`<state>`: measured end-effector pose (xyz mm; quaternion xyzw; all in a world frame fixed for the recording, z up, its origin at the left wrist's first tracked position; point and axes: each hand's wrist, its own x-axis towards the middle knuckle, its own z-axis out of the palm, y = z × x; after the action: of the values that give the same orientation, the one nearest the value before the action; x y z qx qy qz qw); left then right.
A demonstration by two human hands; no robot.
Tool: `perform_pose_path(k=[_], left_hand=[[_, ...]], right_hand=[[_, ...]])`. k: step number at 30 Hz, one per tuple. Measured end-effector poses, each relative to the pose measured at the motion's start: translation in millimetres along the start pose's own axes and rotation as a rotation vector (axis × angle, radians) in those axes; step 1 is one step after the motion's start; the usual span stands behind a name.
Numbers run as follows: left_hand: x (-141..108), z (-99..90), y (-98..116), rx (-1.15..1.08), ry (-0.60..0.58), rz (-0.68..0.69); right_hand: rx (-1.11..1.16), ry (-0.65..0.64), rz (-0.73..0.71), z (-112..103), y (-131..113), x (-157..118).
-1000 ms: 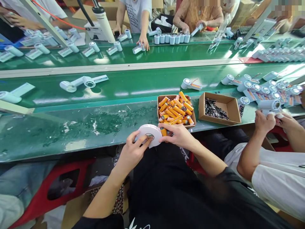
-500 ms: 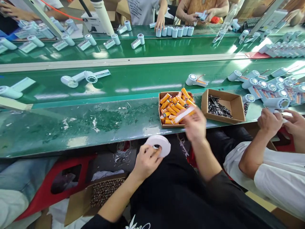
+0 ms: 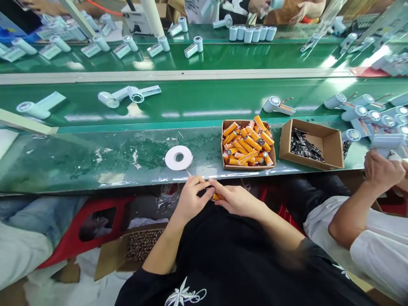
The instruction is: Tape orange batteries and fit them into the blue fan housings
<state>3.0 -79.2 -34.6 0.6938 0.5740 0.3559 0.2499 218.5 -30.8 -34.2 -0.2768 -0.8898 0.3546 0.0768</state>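
My left hand [image 3: 195,199] and my right hand [image 3: 237,199] meet at the table's front edge, fingers closed around a small orange battery [image 3: 216,197]. Most of that battery is hidden by the fingers. A roll of white tape [image 3: 170,160] lies flat on the table just beyond my left hand, and a thin white end sticks out from it toward my fingertips. Beyond my right hand stands an open cardboard box [image 3: 248,168] heaped with orange batteries [image 3: 251,142].
Right of the batteries stands a second cardboard box [image 3: 312,160] with black parts. Pale blue handheld fan bodies [image 3: 137,95] lie on the green conveyor belt [image 3: 204,100]. A co-worker's hand [image 3: 382,170] is at work on the right. A red stool [image 3: 76,229] stands at lower left.
The tape roll has gone from my left hand onto the table. My right hand has come back from over the battery box, and both hands now hold an orange battery together.
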Motion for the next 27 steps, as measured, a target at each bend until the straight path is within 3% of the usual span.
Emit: perform_pose_path(k=[5,8,14,18,21,27], left_hand=[[-13.1,16.4,-17.8,-0.199,-0.082,-0.067],[-16.7,13.2,-24.7,-0.261,-0.068,-0.053],[-21.4,3.3,-17.3,-0.152,0.026,0.073],[-22.0,-3.5,-16.7,-0.195,0.011,0.098],[-21.2,-5.5,-16.2,-0.225,0.009,0.133],[-23.6,-1.0,-8.7,-0.351,-0.247,0.106]], right_hand=[[0.022,0.030,0.052,2.4,7.9,-3.2],[0.037,0.021,0.085,2.9,8.5,-3.1],[-0.022,-0.073,0.135,1.7,0.9,-3.3],[0.011,-0.112,0.124,0.6,-2.1,-4.3],[0.094,-0.144,0.039,3.9,2.4,-2.7],[0.304,-0.345,-0.100,9.9,17.5,2.2]])
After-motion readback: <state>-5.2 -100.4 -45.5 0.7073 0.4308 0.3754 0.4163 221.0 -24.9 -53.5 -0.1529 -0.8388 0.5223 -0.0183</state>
